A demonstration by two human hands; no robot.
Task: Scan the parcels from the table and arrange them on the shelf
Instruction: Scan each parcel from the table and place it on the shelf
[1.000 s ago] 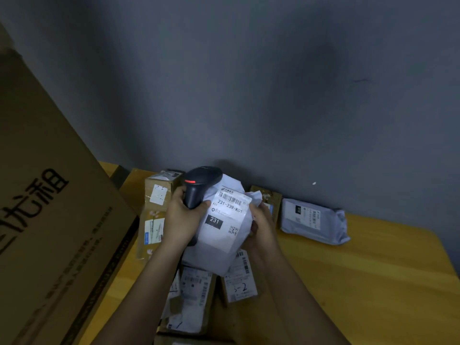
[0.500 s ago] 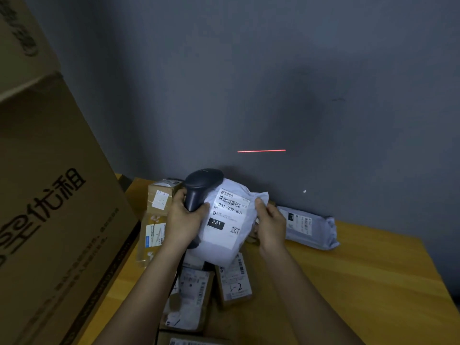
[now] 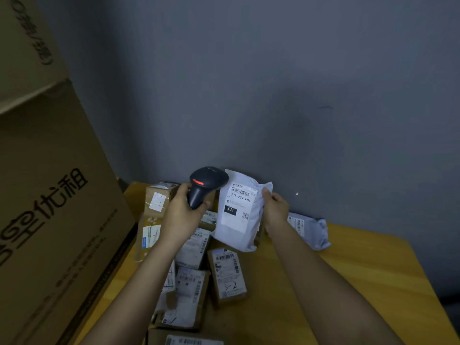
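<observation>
My left hand grips the handle of a dark barcode scanner with a red strip lit on its head. My right hand pinches the right edge of a white poly-bag parcel, held upright above the table with its label "231-239-K01" facing me. The scanner head sits just left of the parcel's top. Several small cardboard parcels with labels lie on the wooden table below my hands. No shelf is in view.
A large printed cardboard box fills the left side, with another stacked above it. A second white poly-bag parcel lies by the grey wall behind my right hand. More taped boxes stand at the table's far left.
My hands have drawn apart: the scanner moved left off the parcel's face, and my right hand holds the parcel alone. The red scan line seen on the wall is gone.
</observation>
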